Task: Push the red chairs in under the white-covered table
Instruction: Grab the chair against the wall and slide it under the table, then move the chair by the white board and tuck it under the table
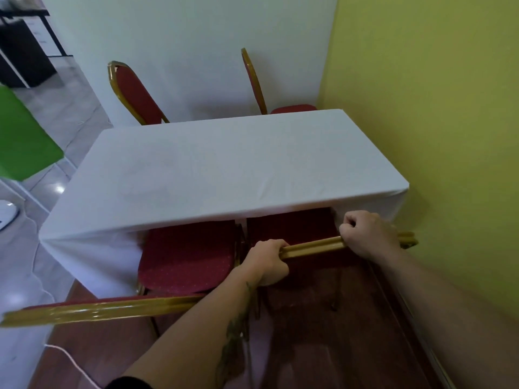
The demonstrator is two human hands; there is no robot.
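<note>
A table under a white cloth (224, 169) fills the middle of the view. On its near side stand two red chairs with gold frames. The right near chair (297, 223) has its seat mostly under the table edge. My left hand (268, 262) and my right hand (368, 233) both grip the gold top rail of its backrest (311, 247). The left near chair (188, 256) has its seat partly out from under the cloth, its gold backrest rail (104, 310) low at the left. Two more red chairs, the far left one (134, 94) and the far right one (292, 108), stand at the table's far side.
A yellow-green wall (435, 108) runs close along the table's right side. A white wall rises behind the far chairs. A green surface (22, 136) sits at the left over a pale tiled floor, and a white cable (70, 357) lies on the floor.
</note>
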